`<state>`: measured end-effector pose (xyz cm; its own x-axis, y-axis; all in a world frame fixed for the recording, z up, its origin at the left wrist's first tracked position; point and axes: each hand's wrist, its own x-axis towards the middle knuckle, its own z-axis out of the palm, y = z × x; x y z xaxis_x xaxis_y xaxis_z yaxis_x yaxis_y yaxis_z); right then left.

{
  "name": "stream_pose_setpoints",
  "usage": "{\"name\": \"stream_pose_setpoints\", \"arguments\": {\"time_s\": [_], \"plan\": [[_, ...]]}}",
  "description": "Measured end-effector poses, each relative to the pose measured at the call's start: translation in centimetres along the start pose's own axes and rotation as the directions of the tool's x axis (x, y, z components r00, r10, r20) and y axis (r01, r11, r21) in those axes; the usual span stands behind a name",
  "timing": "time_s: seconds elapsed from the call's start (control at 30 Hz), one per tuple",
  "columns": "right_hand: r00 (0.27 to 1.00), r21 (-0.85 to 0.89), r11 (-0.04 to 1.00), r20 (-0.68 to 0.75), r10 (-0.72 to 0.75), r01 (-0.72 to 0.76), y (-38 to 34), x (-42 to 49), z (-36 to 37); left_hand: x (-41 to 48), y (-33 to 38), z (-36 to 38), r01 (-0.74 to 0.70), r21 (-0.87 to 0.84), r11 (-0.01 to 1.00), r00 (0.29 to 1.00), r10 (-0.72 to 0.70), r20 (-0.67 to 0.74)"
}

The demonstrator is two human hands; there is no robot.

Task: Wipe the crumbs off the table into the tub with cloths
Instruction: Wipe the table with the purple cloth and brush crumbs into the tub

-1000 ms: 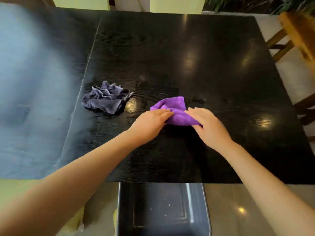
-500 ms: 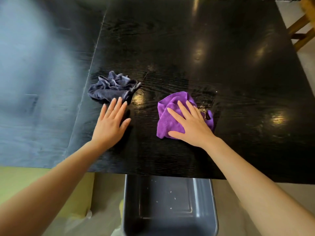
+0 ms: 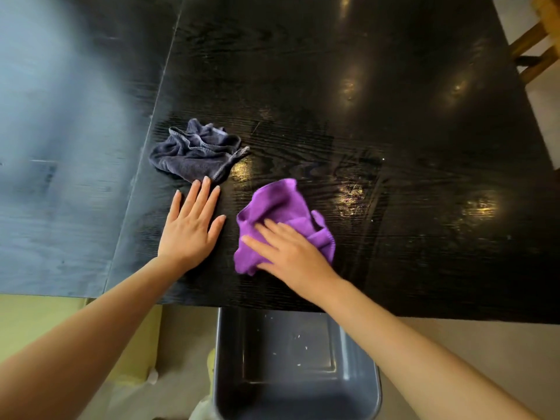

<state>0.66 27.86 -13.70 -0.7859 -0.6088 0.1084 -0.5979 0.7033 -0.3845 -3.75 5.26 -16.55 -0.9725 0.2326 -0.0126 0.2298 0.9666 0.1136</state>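
Observation:
A purple cloth point(image 3: 278, 207) lies on the black table point(image 3: 394, 116) near its front edge. My right hand point(image 3: 291, 253) presses flat on the cloth's near half, fingers spread and blurred. My left hand point(image 3: 191, 228) rests flat and open on the bare table, just left of the purple cloth. Its fingertips almost touch a crumpled grey cloth point(image 3: 194, 153) lying further back. A grey tub point(image 3: 297, 365) stands on the floor below the table's front edge, with a few pale crumbs in its bottom. A few tiny specks show on the table at the right.
A seam point(image 3: 151, 122) runs down the table on the left, with a hazy bluish reflection beyond it. Wooden chair legs point(image 3: 533, 50) stand at the top right. Something pale yellow point(image 3: 39, 322) lies under the table at the lower left.
My left hand let go of the purple cloth and went flat on the table by the grey cloth. My right hand spread on the purple cloth and dragged it nearer the front edge.

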Motion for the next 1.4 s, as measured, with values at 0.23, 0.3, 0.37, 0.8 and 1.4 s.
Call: {"name": "stream_pose_setpoints", "arguments": {"time_s": [0.23, 0.3, 0.37, 0.8, 1.4], "plan": [[0.999, 0.029, 0.999, -0.026, -0.02, 0.021, 3.5, -1.7, -2.0, 0.0, -0.1, -0.1, 0.001, -0.006, 1.0, 1.0, -0.001, 0.015], [0.997, -0.023, 0.998, -0.048, 0.061, -0.063, 4.6, -2.5, -2.9, 0.0, -0.1, -0.1, -0.003, -0.007, 1.0, 1.0, 0.003, 0.021], [0.989, -0.028, 0.989, 0.016, 0.144, -0.143, 6.7, -3.6, -3.8, 0.0, -0.2, -0.1, -0.005, -0.009, 1.0, 1.0, 0.005, 0.027], [0.88, 0.188, 0.917, -0.265, 0.393, -0.353, 1.8, -4.0, -3.8, 0.0, 0.2, -0.1, 0.001, -0.004, 1.0, 1.0, -0.001, 0.018], [0.983, 0.038, 0.988, -0.101, 0.155, -0.152, -1.3, -8.2, -0.6, 0.1, -0.3, -0.2, -0.025, -0.04, 0.999, 0.999, 0.026, 0.019]]}}
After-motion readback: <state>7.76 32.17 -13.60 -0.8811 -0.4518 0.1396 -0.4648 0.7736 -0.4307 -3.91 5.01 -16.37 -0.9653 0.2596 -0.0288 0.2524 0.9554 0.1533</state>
